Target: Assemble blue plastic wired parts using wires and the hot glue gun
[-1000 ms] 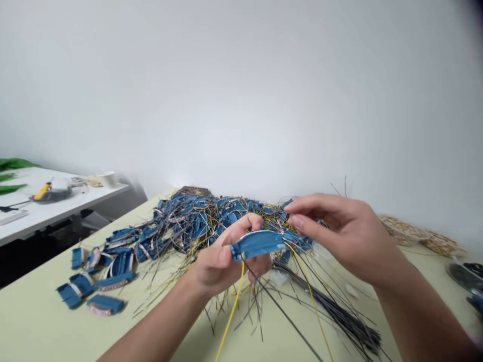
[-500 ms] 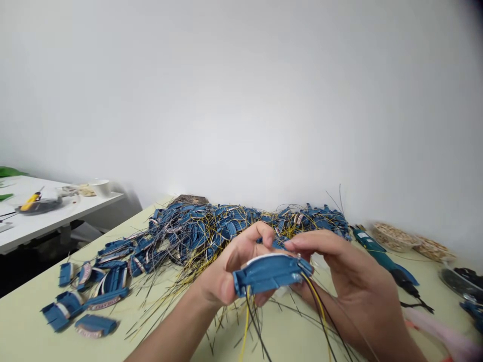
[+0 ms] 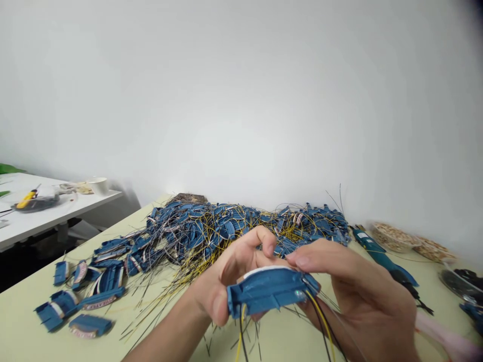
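Note:
A curved blue plastic piece (image 3: 264, 291) with a white strip along its top edge is held up in front of me. Yellow and black wires hang from both its ends, and a shiny clear spot shows near the right end. My left hand (image 3: 230, 281) grips the left end, thumb at the near side and fingers curled behind. At the right end, my right hand (image 3: 358, 291) closes its fingertips around the corner beside the wires; part of that grip is hidden behind the piece.
A large heap of similar blue wired pieces (image 3: 226, 226) lies behind my hands. Several loose blue pieces (image 3: 90, 326) are at the left. A teal tool (image 3: 381, 256) and bowls of small tan bits (image 3: 396, 239) sit at the right. A white table (image 3: 68, 211) stands far left.
Both hands have come slightly lower and nearer with the blue piece between them. The right hand has shifted a little to the right; the grip looks the same.

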A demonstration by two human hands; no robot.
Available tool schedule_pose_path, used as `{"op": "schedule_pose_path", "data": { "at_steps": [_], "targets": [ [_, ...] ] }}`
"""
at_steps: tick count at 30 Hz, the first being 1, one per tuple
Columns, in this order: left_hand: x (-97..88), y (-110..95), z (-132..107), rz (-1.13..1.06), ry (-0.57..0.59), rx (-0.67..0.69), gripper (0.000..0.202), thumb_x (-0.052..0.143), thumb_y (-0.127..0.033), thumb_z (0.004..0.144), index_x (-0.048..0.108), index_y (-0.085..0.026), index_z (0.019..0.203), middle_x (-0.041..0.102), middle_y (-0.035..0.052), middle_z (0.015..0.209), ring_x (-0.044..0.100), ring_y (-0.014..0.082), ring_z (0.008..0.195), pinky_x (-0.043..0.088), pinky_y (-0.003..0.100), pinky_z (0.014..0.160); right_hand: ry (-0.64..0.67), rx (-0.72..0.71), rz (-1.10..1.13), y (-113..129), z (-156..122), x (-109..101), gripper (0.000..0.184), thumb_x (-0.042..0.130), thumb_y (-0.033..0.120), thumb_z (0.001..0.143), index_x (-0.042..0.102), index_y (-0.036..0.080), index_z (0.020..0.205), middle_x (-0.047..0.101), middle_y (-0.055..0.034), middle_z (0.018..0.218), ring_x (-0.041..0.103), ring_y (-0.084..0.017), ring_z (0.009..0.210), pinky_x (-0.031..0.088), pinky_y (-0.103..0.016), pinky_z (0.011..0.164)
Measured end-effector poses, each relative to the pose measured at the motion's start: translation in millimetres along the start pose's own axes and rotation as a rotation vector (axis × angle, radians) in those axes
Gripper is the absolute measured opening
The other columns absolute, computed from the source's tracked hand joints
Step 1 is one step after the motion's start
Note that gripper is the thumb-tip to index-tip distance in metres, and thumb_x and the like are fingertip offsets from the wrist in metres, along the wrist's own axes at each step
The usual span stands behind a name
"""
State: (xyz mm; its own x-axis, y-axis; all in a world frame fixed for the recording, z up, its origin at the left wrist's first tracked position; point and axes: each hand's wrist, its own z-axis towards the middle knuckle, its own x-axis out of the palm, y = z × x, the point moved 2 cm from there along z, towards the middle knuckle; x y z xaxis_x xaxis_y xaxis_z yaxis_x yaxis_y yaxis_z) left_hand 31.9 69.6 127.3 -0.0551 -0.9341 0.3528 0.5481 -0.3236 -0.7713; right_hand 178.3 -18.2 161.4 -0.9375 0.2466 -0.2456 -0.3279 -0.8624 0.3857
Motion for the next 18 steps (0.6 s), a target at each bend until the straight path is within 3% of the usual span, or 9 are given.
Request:
{"op": "schedule_pose_path", "data": {
  "at_steps": [3,12,15,18],
  "targets": [
    [0.2,0.0,0.4,0.012,-0.003,0.023,0.075,0.087,-0.057,0.059,0.038,-0.025,0.106,0.066,0.0122,0.107,0.055,0.0076,0.057,0.045,0.013,0.044,-0.002,0.006,-0.004,1.0,-0.3,-0.2,0.057,0.062,-0.012,0.070,0.066,0.023,0.115,0.074,0.0006,0.098,0.068,-0.014,0.091,0.057,-0.024,0.081],
    [3.5,0.7,2.3,-0.067,0.001,-0.002,0.071,0.089,-0.050,0.061,0.041,-0.024,0.105,0.065,0.0047,0.096,0.057,0.0076,0.059,0.044,0.013,0.047,-0.007,0.022,-0.022,-1.4,-5.9,-2.5,0.058,0.063,-0.012,0.070,0.066,0.023,0.116,0.075,0.0009,0.100,0.068,-0.014,0.092,0.055,-0.025,0.082],
    [7.7,-1.8,3.6,-0.007,-0.029,0.022,0.068,0.088,-0.050,0.063,0.041,-0.023,0.103,0.066,0.0048,0.098,0.065,0.0138,0.078,0.049,0.022,0.071,-0.005,-0.008,-0.031,-2.7,-8.5,-5.4,0.056,0.066,-0.011,0.071,0.066,0.021,0.118,0.075,-0.0008,0.104,0.068,-0.015,0.094,0.056,-0.028,0.083],
    [12.4,-5.7,2.7,0.181,-0.064,0.048,0.069,0.086,-0.055,0.064,0.039,-0.024,0.104,0.067,0.0069,0.104,0.065,0.0200,0.093,0.044,0.034,0.088,-0.007,-0.040,-0.066,-3.9,-10.8,-7.7,0.055,0.068,-0.008,0.073,0.066,0.020,0.119,0.074,-0.0025,0.106,0.067,-0.017,0.097,0.056,-0.030,0.085]
  ]
}}
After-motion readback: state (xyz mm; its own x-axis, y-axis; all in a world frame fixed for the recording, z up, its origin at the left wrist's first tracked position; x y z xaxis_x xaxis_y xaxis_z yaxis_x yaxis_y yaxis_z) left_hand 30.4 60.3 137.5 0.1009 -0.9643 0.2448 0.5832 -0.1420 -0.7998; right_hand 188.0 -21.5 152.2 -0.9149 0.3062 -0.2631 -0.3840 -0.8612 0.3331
